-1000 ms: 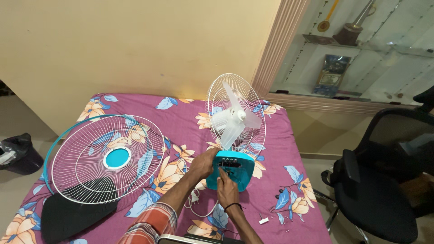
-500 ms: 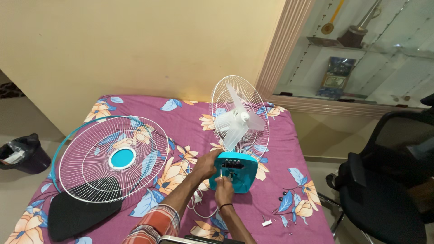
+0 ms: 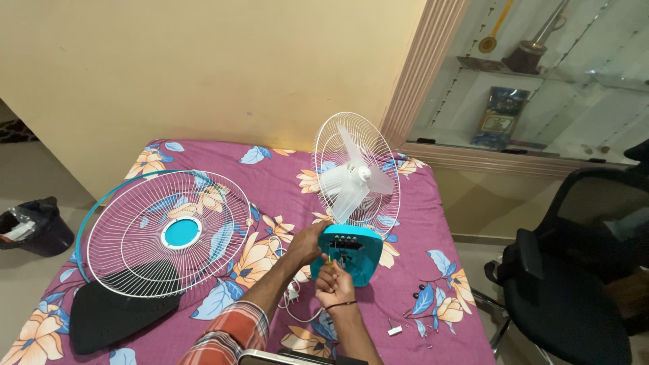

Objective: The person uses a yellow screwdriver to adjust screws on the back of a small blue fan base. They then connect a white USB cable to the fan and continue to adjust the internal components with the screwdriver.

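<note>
Since the earlier frames, the right hand (image 3: 334, 284) has been drawn slightly back from the fan base (image 3: 348, 251), while the left hand (image 3: 305, 245) has been kept against the base's left side. A thin screwdriver (image 3: 329, 260) with a yellowish handle is pinched in the curled right fingers, its tip set toward the dark opening in the teal base. The left fingers are wrapped on the base edge, steadying it.

Judged from the layout, the work is well under way: the front grille (image 3: 162, 233) has already been taken off and laid flat on the bed (image 3: 270, 169), beside a black plate (image 3: 115, 314). The blades (image 3: 355, 177) and rear grille (image 3: 324, 145) are still mounted upright behind the base, so these remain to be dealt with, along with the base itself.

A white cord (image 3: 294, 301) is looped just beside the left wrist. Small loose parts (image 3: 424, 292) and a white piece (image 3: 395, 330) lie near the bed's right edge, where they could be knocked off. Open room is left between base and front grille; a black chair (image 3: 574, 297) stands close on the right.
</note>
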